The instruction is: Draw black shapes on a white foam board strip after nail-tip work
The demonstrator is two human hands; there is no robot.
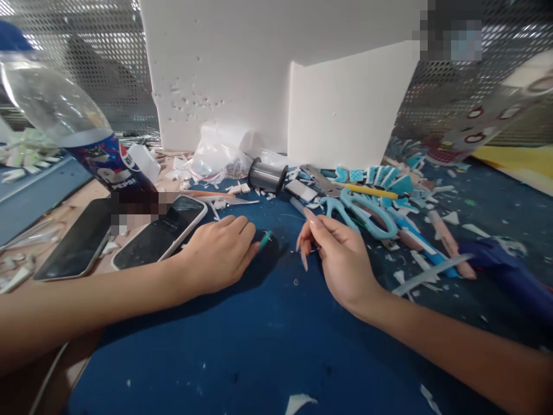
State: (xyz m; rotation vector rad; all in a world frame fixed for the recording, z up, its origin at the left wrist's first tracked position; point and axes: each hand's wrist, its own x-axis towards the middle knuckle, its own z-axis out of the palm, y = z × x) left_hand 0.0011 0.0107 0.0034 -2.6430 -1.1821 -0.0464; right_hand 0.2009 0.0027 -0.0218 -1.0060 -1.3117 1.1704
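Note:
My left hand (222, 251) rests palm down on the dark blue work surface (242, 346), fingers curled together. A small narrow green piece (265, 240) sticks out from its fingertips; its kind cannot be made out. To the right, my right hand (343, 265) is closed in a pinch, thumb against forefinger, long nails showing. Whatever lies in that pinch is too small or hidden to name. A spool of thin grey thread (268, 175) lies behind and between both hands. Light blue scissors (367, 216) lie just beyond my right hand.
Two phones (78, 236) and a Pepsi bottle (112, 161) are at the left. White foam boards (341, 109) stand at the back, near a clear plastic bag (220, 155). Pens (427, 245), a yellow pencil (367, 189) and scattered scraps lie at the right. A clear cup (479, 127) stands beyond.

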